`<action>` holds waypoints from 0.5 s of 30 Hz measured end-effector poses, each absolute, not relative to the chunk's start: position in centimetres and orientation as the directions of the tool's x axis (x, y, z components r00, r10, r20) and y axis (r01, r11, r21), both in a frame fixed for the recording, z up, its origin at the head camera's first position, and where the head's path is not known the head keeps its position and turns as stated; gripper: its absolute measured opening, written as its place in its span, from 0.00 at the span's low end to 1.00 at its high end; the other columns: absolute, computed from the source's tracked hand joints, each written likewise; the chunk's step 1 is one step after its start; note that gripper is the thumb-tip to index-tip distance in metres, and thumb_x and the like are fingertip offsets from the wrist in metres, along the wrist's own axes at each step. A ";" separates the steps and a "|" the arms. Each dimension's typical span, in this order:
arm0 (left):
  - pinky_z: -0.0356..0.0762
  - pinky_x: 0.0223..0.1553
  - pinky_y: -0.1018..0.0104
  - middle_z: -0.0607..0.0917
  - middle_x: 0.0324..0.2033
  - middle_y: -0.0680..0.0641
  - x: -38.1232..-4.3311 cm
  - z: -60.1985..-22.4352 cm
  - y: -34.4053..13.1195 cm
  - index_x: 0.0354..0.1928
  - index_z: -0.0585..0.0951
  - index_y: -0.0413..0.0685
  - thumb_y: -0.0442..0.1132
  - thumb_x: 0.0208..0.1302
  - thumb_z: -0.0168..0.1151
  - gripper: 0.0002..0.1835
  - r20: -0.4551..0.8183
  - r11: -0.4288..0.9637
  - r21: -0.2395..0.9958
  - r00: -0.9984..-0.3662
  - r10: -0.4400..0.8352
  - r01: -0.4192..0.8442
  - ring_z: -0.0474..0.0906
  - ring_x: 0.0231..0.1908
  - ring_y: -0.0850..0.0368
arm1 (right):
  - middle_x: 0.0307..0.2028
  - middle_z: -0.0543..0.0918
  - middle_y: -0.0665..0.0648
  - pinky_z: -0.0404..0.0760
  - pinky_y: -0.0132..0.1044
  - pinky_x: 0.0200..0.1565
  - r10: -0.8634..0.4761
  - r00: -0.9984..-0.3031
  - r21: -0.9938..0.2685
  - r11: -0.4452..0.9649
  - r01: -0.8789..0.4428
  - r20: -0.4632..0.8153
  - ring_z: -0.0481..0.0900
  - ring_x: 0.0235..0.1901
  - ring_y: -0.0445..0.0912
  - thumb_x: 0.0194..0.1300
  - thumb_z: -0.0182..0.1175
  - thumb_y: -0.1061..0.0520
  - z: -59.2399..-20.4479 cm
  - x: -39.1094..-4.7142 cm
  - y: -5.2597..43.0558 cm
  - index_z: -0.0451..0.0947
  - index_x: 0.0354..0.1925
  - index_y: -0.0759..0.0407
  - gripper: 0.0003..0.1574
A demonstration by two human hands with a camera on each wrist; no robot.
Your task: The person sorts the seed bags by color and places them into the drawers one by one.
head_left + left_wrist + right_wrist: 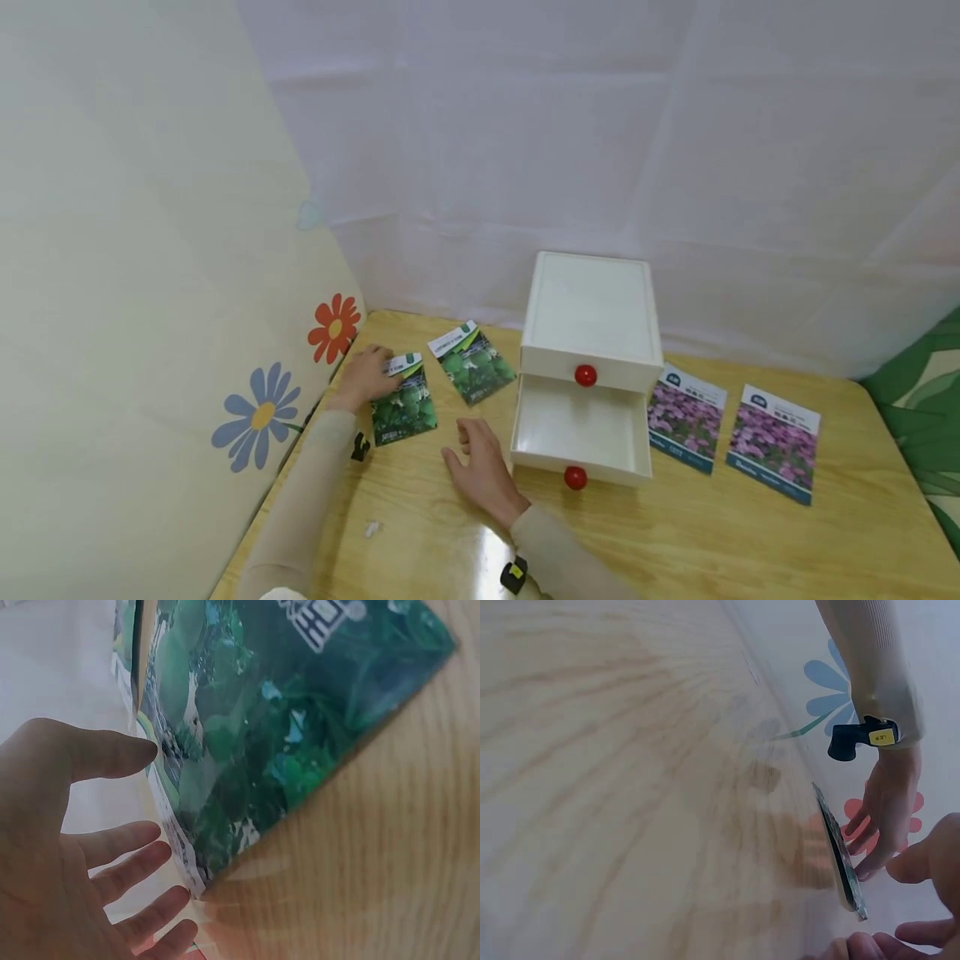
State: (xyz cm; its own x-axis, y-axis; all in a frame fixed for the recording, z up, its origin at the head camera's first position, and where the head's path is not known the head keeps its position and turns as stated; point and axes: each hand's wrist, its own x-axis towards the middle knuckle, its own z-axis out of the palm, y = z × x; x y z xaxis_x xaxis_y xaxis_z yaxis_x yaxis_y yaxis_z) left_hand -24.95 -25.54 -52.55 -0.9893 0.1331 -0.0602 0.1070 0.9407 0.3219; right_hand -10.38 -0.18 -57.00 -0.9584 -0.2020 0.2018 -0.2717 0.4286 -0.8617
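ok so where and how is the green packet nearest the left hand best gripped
Probably at the white top edge of the green packet, pinched front to back, coming from the left: it's thin and face up, and that end lies beside the left hand.

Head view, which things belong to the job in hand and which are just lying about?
Likely the job:
left green packet, at the left hand
right green packet
white drawer unit, lower drawer open

Likely just lying about:
small white scrap
perhaps left purple packet and right purple packet
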 end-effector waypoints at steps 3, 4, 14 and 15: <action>0.77 0.62 0.34 0.75 0.69 0.31 -24.8 -52.4 -25.7 0.69 0.77 0.36 0.50 0.69 0.66 0.33 -0.069 0.944 0.320 -0.992 0.102 0.075 0.75 0.61 0.30 | 0.48 0.79 0.62 0.88 0.41 0.50 -0.211 -0.961 -0.867 0.427 -0.257 0.181 0.80 0.46 0.50 0.72 0.69 0.58 -57.1 -11.0 -0.6 0.73 0.65 0.71 0.30; 0.77 0.62 0.35 0.75 0.69 0.32 -24.7 -52.4 -25.7 0.69 0.77 0.36 0.50 0.69 0.66 0.33 -0.071 0.946 0.319 -0.993 0.094 0.067 0.74 0.61 0.31 | 0.49 0.79 0.63 0.88 0.42 0.50 -0.212 -0.962 -0.866 0.433 -0.249 0.170 0.80 0.47 0.50 0.72 0.69 0.57 -57.1 -11.2 -0.8 0.73 0.66 0.71 0.31; 0.77 0.60 0.37 0.76 0.66 0.31 -24.0 -52.4 -25.7 0.68 0.78 0.36 0.50 0.69 0.67 0.33 -0.091 0.949 0.313 -0.994 0.056 0.025 0.73 0.58 0.33 | 0.58 0.72 0.66 0.79 0.53 0.67 -0.208 -0.967 -0.777 0.581 -0.244 0.148 0.75 0.59 0.57 0.70 0.72 0.50 -57.3 -13.1 -2.9 0.76 0.63 0.75 0.36; 0.77 0.61 0.37 0.76 0.66 0.31 -23.9 -52.5 -25.5 0.68 0.78 0.36 0.50 0.68 0.67 0.33 -0.096 0.948 0.317 -0.994 0.050 0.017 0.72 0.58 0.32 | 0.57 0.72 0.66 0.79 0.52 0.66 -0.209 -0.964 -0.762 0.594 -0.258 0.164 0.75 0.58 0.57 0.69 0.72 0.50 -57.3 -13.2 -3.0 0.78 0.61 0.75 0.35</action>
